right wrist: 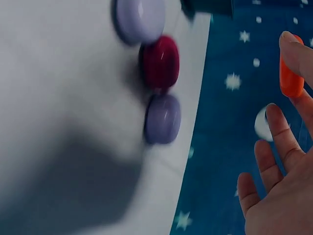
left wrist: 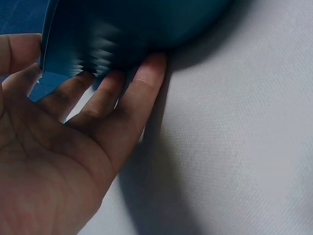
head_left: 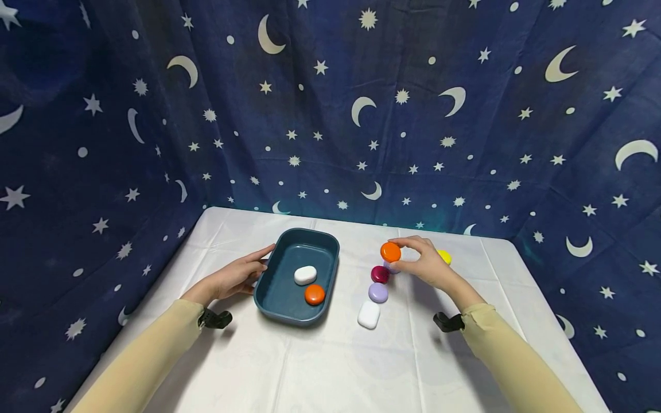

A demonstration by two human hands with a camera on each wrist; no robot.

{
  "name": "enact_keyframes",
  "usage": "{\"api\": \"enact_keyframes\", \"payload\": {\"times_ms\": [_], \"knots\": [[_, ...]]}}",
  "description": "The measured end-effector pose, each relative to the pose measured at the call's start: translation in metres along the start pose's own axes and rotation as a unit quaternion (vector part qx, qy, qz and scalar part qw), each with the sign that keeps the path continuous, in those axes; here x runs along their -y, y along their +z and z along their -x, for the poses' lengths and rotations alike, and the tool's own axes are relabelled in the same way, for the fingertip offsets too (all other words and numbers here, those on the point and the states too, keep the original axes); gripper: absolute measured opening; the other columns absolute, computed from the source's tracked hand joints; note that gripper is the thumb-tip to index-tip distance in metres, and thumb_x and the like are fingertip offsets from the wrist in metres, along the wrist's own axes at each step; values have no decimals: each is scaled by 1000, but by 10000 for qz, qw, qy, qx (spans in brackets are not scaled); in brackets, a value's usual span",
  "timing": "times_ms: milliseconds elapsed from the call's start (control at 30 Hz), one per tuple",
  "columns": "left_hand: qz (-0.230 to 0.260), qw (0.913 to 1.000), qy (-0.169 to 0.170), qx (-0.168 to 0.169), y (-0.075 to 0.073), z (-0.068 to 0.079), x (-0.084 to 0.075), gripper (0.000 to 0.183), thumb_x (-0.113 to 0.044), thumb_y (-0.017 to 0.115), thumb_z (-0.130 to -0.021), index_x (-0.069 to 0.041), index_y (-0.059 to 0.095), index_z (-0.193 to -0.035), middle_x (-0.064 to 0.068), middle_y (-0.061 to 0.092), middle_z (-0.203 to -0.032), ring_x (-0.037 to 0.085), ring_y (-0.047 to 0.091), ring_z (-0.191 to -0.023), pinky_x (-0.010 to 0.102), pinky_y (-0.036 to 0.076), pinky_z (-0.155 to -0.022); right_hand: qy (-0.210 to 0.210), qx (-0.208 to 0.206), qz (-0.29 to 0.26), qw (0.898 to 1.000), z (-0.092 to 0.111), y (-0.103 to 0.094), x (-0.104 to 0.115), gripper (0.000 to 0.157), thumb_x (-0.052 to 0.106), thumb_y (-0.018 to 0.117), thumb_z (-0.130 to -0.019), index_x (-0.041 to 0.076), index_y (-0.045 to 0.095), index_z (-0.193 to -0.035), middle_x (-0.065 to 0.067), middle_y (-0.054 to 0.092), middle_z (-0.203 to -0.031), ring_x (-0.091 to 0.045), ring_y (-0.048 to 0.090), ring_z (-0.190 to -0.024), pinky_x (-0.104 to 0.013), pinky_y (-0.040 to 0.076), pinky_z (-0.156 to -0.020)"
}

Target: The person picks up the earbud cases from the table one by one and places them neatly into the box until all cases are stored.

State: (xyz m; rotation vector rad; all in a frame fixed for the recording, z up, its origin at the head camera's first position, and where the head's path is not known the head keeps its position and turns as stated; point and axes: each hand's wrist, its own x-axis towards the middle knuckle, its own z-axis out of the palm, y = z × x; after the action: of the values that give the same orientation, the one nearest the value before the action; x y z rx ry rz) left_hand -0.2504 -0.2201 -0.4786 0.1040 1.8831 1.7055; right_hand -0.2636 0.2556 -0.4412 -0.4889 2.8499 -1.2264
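Observation:
Between thumb and index finger, my right hand (head_left: 428, 264) pinches a glossy orange rounded disc (head_left: 390, 252), lifted above the table; the other fingers are spread in the right wrist view. Beneath it runs a line of similar pieces: a lilac one (right wrist: 163, 119) partly hidden in the head view, a dark red one (head_left: 380, 275), another lilac one (head_left: 378, 293) and a white rounded block (head_left: 369, 315). My left hand (head_left: 234, 279) touches the left wall of a dark teal tray (head_left: 261, 285), fingertips against its outer side. A white piece (head_left: 305, 275) and an orange one (head_left: 314, 295) lie inside.
A yellow piece (head_left: 444, 257) shows partly behind the right hand. White cloth (head_left: 330, 373) covers the table. A dark blue curtain (head_left: 330, 115) with moons and stars hangs behind and along both sides.

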Motion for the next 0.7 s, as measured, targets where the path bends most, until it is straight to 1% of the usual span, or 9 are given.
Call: {"api": "enact_keyframes", "payload": {"times_ms": [100, 133, 200, 267, 333, 433, 500, 600, 700], "knots": [[-17, 10000, 1, 14, 0, 0, 0, 55, -20, 42, -98, -47, 25, -143, 15, 48, -116, 22, 50, -87, 45, 49, -75, -81, 187, -10, 9998, -8, 11, 13, 49, 45, 77, -71, 46, 59, -116, 12, 51, -116, -19, 31, -117, -53, 31, -92], [-34, 10000, 15, 17, 0, 0, 0, 56, -20, 42, -98, -47, 25, -143, 15, 48, -116, 22, 49, -86, 45, 49, -75, -141, 245, -28, 9996, -11, 15, 17, 49, 44, 78, -71, 46, 58, -116, 12, 51, -115, -18, 32, -117, -53, 32, -92], [-39, 10000, -9, -9, 0, 1, 0, 55, -21, 42, -98, -47, 25, -143, 15, 49, -98, 22, 47, -79, 45, 49, -75, -257, 332, -7, 9991, -17, 23, 27, 50, 47, 78, -70, 47, 58, -115, 14, 51, -113, -17, 32, -115, -52, 33, -91], [-45, 10000, -11, -64, 0, 1, 0, 54, -21, 43, -98, -47, 26, -142, 9, 45, -82, 21, 43, -72, 45, 49, -75, -391, 392, 59, 9984, -22, 31, 37, 52, 53, 77, -67, 48, 58, -116, 16, 51, -112, -15, 33, -115, -50, 33, -91], [-46, 9999, -41, -97, 0, 1, 0, 53, -22, 43, -98, -48, 27, -142, 7, 33, -70, 20, 38, -66, 45, 49, -74, -577, 455, 137, 9972, -28, 40, 48, 54, 58, 75, -66, 48, 58, -116, 17, 51, -113, -15, 33, -115, -49, 34, -91], [-54, 9999, -43, -82, 0, 1, 0, 53, -22, 43, -98, -48, 27, -142, 6, 31, -68, 20, 37, -64, 44, 49, -73, -879, 558, 308, 9941, -36, 54, 62, 56, 63, 72, -65, 48, 58, -117, 19, 50, -114, -14, 33, -116, -46, 32, -91], [-57, 10000, -41, -65, 0, 0, 0, 53, -22, 43, -98, -48, 27, -142, 6, 31, -68, 20, 36, -64, 43, 49, -71, -1101, 640, 410, 9910, -41, 63, 70, 55, 60, 73, -67, 48, 57, -118, 18, 50, -116, -14, 33, -116, -46, 31, -91], [-79, 10000, -20, -34, -1, -1, 0, 53, -23, 42, -99, -48, 26, -142, 6, 32, -69, 20, 36, -64, 42, 49, -69, -1299, 716, 537, 9875, -46, 76, 82, 54, 55, 75, -67, 50, 56, -118, 18, 49, -115, -12, 33, -114, -44, 28, -92], [-81, 10000, -33, -31, -1, -1, 1, 53, -23, 42, -99, -48, 26, -142, 5, 33, -70, 20, 38, -66, 43, 49, -71, -1525, 791, 762, 9822, -50, 88, 92, 53, 53, 76, -67, 50, 57, -116, 19, 50, -113, -10, 34, -111, -40, 27, -92]]}}
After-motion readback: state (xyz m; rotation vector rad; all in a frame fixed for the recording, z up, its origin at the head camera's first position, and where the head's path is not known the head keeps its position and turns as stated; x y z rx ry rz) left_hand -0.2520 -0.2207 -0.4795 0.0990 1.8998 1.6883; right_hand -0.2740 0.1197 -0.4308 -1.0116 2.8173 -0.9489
